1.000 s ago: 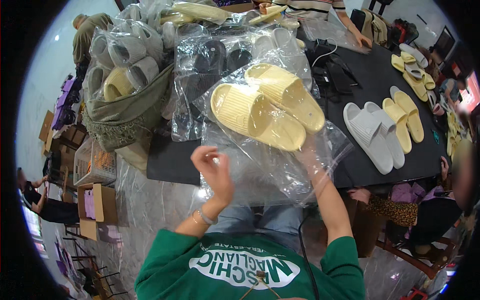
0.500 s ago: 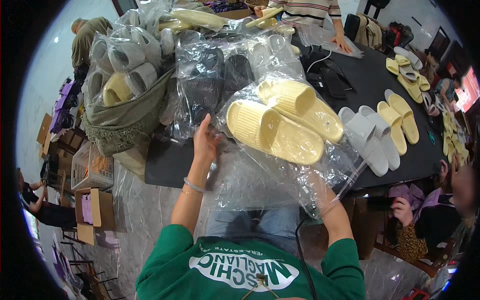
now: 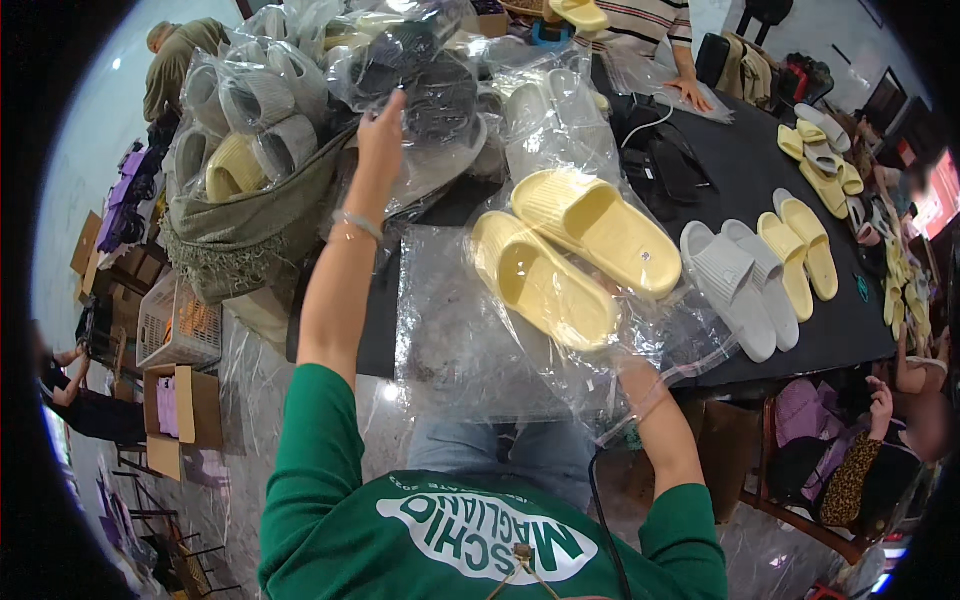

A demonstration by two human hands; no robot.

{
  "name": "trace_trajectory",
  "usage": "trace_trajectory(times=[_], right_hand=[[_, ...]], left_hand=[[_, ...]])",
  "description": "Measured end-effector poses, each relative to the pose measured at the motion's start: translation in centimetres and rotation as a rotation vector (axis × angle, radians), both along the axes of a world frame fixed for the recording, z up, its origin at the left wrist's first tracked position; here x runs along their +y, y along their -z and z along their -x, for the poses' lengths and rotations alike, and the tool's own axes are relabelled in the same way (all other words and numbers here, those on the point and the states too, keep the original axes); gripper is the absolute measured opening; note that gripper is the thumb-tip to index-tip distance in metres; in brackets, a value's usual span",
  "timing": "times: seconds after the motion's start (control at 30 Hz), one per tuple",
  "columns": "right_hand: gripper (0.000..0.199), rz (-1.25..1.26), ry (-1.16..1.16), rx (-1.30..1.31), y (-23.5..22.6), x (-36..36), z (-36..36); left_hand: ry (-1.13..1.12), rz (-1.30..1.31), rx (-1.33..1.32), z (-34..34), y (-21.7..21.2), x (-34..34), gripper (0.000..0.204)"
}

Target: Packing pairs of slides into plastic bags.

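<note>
My left hand (image 3: pixel 382 140) reaches to the far left of the table, closed on a clear bag of black slippers (image 3: pixel 430 100); some of its fingers are hidden. My right hand (image 3: pixel 636 378) is at the near end of a pair of pale yellow slippers (image 3: pixel 600 235), behind clear film. Its fingers are mostly hidden under the slipper's toe end, and it seems to grip the pair. Around the yellow pair lies a loose clear bag (image 3: pixel 690 345). Flat clear plastic bags (image 3: pixel 450 330) lie on the table's near edge, left of the yellow pair.
A cloth-draped container (image 3: pixel 235 245) with bagged grey and yellow slippers stands left. Bagged grey slippers (image 3: pixel 560 125) lie beyond the yellow pair. Unbagged grey slippers (image 3: pixel 735 280) and yellow slippers (image 3: pixel 800 245) line the right side of the black table (image 3: pixel 715 170). A co-worker's hand (image 3: pixel 688 92) rests opposite.
My left hand has moved away from me, and the bagged black slippers have shifted to the far pile. The yellow slippers have shifted slightly under my right hand. More of the flat bags shows.
</note>
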State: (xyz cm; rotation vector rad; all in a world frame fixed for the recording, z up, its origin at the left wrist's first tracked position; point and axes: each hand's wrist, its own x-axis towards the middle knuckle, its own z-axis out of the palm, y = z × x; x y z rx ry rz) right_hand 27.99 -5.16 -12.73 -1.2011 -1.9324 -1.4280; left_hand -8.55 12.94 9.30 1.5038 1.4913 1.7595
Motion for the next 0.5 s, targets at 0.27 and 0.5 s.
trace_trajectory(times=[0.27, 0.5], right_hand=[[0.054, 1.086, 0.129, 0.237, -1.7, -2.7, -0.1], [0.054, 1.210, 0.130, 0.397, -4.1, -3.2, 0.4]], left_hand=[[0.266, 0.114, 0.258, -8.2, 9.0, -12.6, 0.035], [0.413, 0.378, 0.201, -9.4, 9.5, -7.5, 0.062]])
